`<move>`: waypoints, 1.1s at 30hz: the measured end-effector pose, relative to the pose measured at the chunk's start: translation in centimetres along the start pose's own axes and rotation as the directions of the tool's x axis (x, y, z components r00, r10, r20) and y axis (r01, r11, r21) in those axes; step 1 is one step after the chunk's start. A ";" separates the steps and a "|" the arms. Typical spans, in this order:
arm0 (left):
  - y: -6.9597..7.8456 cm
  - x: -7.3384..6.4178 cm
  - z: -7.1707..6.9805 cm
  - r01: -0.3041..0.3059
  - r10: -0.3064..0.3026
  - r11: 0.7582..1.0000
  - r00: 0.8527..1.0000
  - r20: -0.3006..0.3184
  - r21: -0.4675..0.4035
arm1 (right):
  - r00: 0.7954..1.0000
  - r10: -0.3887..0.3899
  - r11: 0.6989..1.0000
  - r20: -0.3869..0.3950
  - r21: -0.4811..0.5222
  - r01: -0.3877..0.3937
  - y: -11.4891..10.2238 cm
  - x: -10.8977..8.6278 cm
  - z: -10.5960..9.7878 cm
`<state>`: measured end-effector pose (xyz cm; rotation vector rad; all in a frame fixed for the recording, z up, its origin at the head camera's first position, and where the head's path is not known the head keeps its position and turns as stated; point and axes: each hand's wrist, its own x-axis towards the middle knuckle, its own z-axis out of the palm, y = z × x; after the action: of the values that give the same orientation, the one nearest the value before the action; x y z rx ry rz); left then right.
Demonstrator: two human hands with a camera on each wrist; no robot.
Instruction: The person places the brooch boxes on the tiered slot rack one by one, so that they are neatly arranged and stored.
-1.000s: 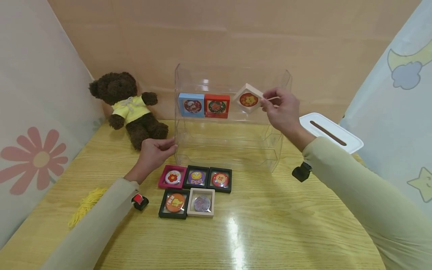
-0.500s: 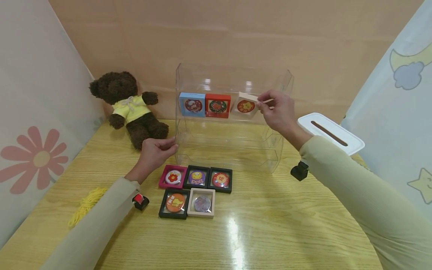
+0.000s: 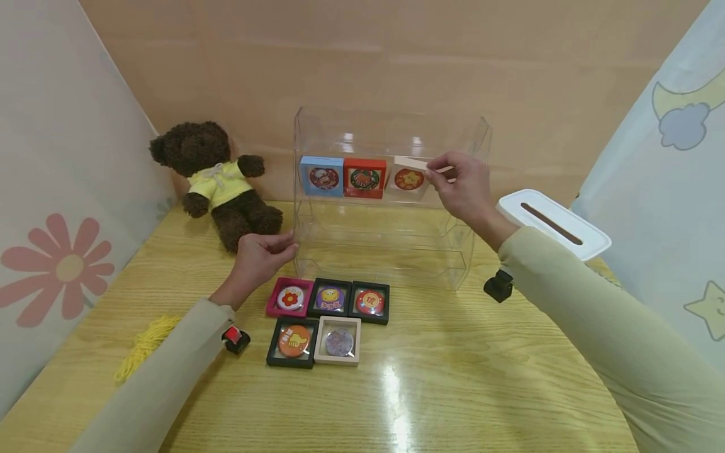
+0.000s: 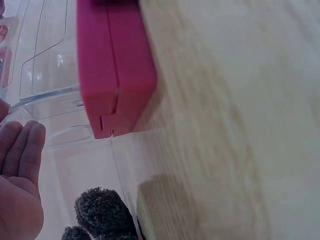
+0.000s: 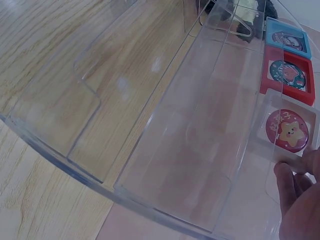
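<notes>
My right hand pinches the right side of a cream square display frame with a red star badge. That frame sits on the upper tier of a clear acrylic rack, slightly tilted, just right of a red frame; a blue frame stands at the far left of that tier. In the right wrist view, fingertips grip the edge of the cream frame. My left hand holds the rack's left side edge between thumb and fingers. The left wrist view shows part of this hand beside the rack.
Before the rack lie a magenta frame, black frames including one with an orange badge, and another cream frame. A brown teddy bear leans back left, yellow yarn lies left, a white slotted box stands right.
My right hand has brought the cream star frame down and left onto the upper tier, turning it from a diamond tilt to nearly upright. The left hand stays at the rack's edge.
</notes>
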<state>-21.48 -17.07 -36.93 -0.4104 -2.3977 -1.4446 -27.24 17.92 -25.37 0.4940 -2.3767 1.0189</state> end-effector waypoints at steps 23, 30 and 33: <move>1.8 -0.5 -0.1 0.021 -0.020 0.999 1.000 0.023 -0.034 | 0.999 -0.008 0.999 0.037 -0.045 0.010 -0.6 -0.1 0.2; 2.8 -0.8 -0.3 0.034 -0.033 0.999 0.999 0.035 -0.040 | 0.998 -0.053 0.998 0.045 -0.041 0.055 -0.5 -0.2 0.2; 1.0 -0.5 -0.1 0.034 -0.033 0.998 0.999 0.030 -0.044 | 0.996 -0.082 0.996 0.042 -0.037 0.084 -0.5 -0.3 0.2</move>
<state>-20.60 -16.78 -36.33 -0.4065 -2.4098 -1.5195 -26.83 17.49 -25.38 0.5994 -2.3856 0.9321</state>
